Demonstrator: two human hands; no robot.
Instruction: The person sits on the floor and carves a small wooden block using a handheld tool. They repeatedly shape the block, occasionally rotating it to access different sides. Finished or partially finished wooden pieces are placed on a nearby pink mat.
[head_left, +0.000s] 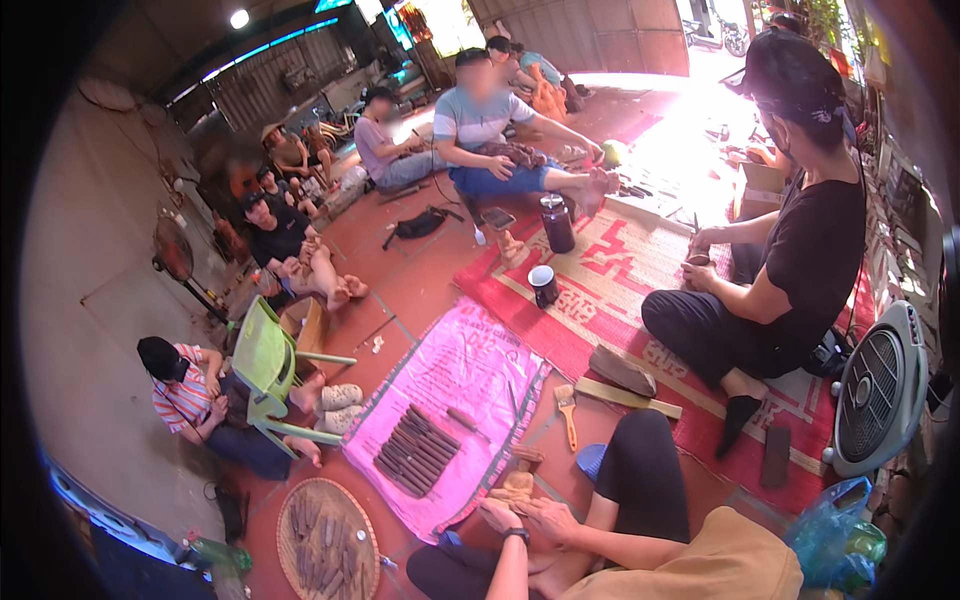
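My left hand [499, 514], with a dark band on the wrist, and my right hand [551, 521] are close together above my lap. Between them is a small pale wooden piece [517, 487], its exact shape hard to make out; the fingers of both hands are closed about its near side. Just beyond it is a brown wooden block [526, 454]. A pink sheet [480, 345] lies on the tiles in front of me, bearing dark brown carved sticks [416, 450] laid side by side. A single tool with a dark handle [466, 422] rests beside them.
At the left stands a round woven tray [291, 560] of wooden pieces, near a green chair [262, 360]. A brush [566, 410], wooden planks [628, 397], a mug [542, 283] and a fan [880, 390] are to the right. Several people sit around, one on the red mat [600, 310].
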